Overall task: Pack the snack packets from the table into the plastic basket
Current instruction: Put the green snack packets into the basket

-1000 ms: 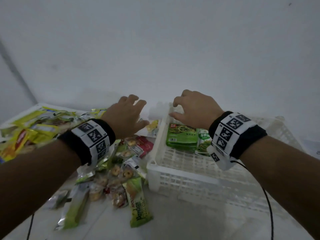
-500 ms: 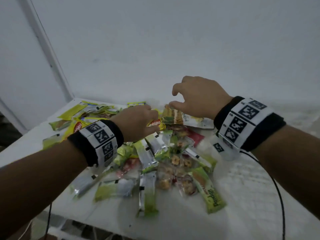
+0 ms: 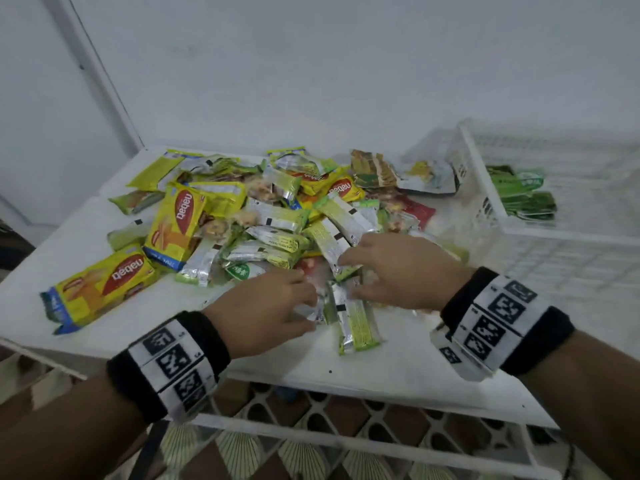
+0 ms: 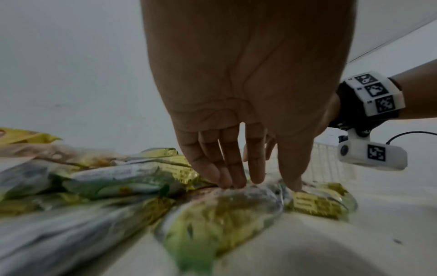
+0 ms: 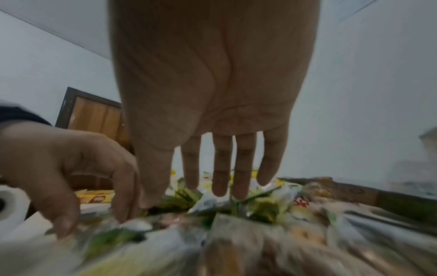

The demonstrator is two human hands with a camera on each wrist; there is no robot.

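A heap of snack packets [image 3: 277, 220] covers the white table [image 3: 398, 368]. My left hand [image 3: 308, 306] lies at the heap's near edge, its fairly straight fingers [image 4: 234, 183] touching a silver-green packet [image 4: 227, 211]. My right hand [image 3: 349, 275] is just to its right. Its straight fingers [image 5: 222, 186] hang over green and silver packets [image 5: 212, 201], and its thumb touches one. Neither hand holds a packet. A green bar packet [image 3: 356, 320] lies between the hands. The white plastic basket [image 3: 485, 188] stands at the right with green packets [image 3: 523, 195] inside.
Large yellow wafer packs [image 3: 104, 285] [image 3: 180, 223] lie at the left of the heap. The table's near edge [image 3: 311, 382] runs just under my wrists, with patterned floor [image 3: 311, 445] below. A white wall stands behind the table. A wooden door [image 5: 94, 115] shows in the right wrist view.
Both hands have dropped from above the heap onto its near edge and closed in on each other. The head view has tilted down, and the basket shows at the right again.
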